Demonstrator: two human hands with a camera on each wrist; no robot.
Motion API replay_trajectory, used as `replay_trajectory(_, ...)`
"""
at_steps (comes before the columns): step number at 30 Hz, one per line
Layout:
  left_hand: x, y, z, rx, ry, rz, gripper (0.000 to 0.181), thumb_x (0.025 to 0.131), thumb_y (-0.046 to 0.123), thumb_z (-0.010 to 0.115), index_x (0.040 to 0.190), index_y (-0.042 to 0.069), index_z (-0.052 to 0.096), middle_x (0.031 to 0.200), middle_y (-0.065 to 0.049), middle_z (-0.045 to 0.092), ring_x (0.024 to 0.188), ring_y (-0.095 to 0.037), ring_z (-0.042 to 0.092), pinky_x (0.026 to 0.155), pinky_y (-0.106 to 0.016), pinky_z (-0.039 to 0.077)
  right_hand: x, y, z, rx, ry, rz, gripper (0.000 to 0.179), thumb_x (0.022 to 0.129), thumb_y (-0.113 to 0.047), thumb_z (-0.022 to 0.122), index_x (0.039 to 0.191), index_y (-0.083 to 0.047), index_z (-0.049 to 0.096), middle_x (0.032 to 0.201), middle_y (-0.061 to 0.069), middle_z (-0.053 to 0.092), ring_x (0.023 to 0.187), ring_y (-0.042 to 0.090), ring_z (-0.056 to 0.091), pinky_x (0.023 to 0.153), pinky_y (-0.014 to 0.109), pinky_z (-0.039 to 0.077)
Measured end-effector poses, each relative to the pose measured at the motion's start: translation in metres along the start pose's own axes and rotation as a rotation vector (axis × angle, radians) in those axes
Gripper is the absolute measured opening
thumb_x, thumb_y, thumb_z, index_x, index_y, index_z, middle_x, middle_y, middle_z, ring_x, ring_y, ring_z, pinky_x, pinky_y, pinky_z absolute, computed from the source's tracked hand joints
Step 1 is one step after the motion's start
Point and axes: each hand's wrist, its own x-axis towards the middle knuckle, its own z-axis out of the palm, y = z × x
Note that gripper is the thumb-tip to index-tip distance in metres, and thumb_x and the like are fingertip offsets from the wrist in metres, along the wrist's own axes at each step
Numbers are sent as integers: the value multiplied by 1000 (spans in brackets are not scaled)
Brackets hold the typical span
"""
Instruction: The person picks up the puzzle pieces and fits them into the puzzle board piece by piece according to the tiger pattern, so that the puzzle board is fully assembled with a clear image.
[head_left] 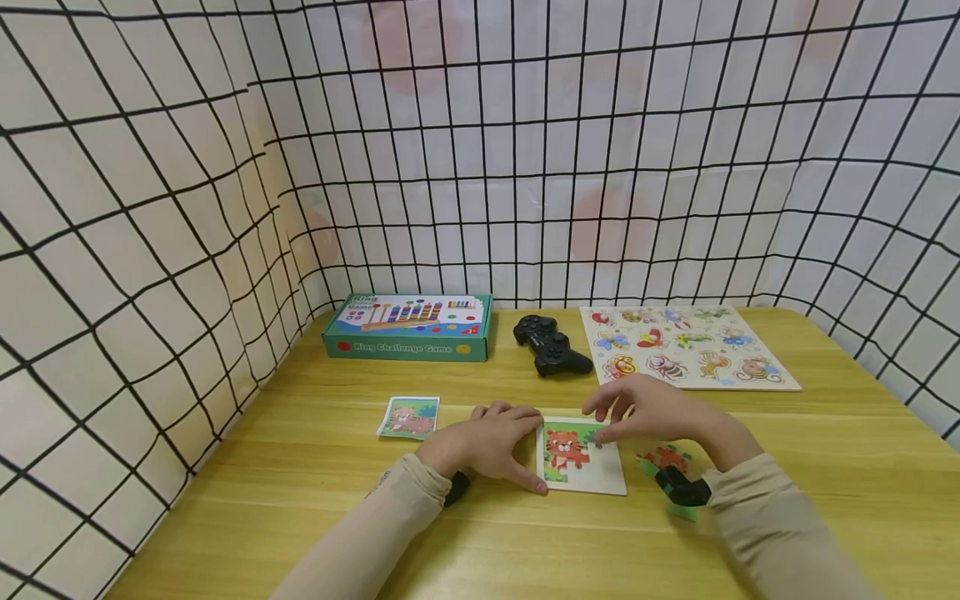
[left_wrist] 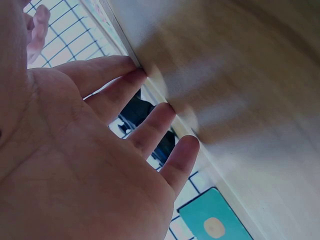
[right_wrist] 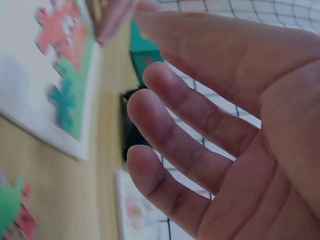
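Note:
A square jigsaw board (head_left: 606,477) lies on the table, its left and upper part filled with pieces that show an orange tiger (head_left: 562,443) on green. Its lower right is bare pale wood. My left hand (head_left: 483,443) rests along the board's left side, fingers extended, thumb by the lower left corner. Over the board's upper right hovers my right hand (head_left: 651,408), fingers loosely bent and holding nothing, the thumb close to a blue-green patch (right_wrist: 64,102) of the picture. Loose puzzle pieces (head_left: 667,457), orange and green, lie under the right wrist.
A pink-animal picture card (head_left: 409,417) lies to the left. Behind stand a green game box (head_left: 408,348), a black game controller (head_left: 551,346) and a large board of insect and animal pictures (head_left: 686,346). White walls with black netting (head_left: 525,150) enclose the table.

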Motion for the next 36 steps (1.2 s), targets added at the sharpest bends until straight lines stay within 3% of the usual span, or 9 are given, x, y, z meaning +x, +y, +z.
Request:
replay_trajectory(5,0,-1,0,-2,2,6,99,80,72,70,157,19,38,160,6,31,141,-23,30,113,-56,23,-14,3,-17,-7,11,34,39,88,-24,81,121,-5,71,105,8,67,87,16,65,77,34,54)
replay_trajectory(15,0,-3,1,-14,0,11,99,80,72,70,158,19,36,161,6,30,142,-23,29,113,-58,22,-35,19,-35,63,-81,138,45,82,-16,86,121,-1,69,115,14,64,95,29,62,73,34,55)
replay_trajectory(18,0,-3,1,-10,0,9,100,80,72,70,158,19,36,161,6,30,142,-23,29,114,-57,22,-40,26,-39,84,-106,171,45,80,-12,87,119,1,69,113,14,65,96,32,63,72,34,56)
replay_trajectory(25,0,-2,1,-8,0,5,99,80,72,70,158,19,37,161,7,30,141,-23,30,114,-57,22,-48,35,-42,134,-174,301,44,73,2,87,113,2,70,99,11,61,84,27,60,70,33,54)
replay_trajectory(36,0,-2,0,-6,-2,8,99,81,72,69,158,19,36,161,6,30,142,-23,29,114,-57,22,-48,40,-36,-9,-194,451,39,69,-1,91,100,-5,66,92,8,57,86,23,52,74,36,46)
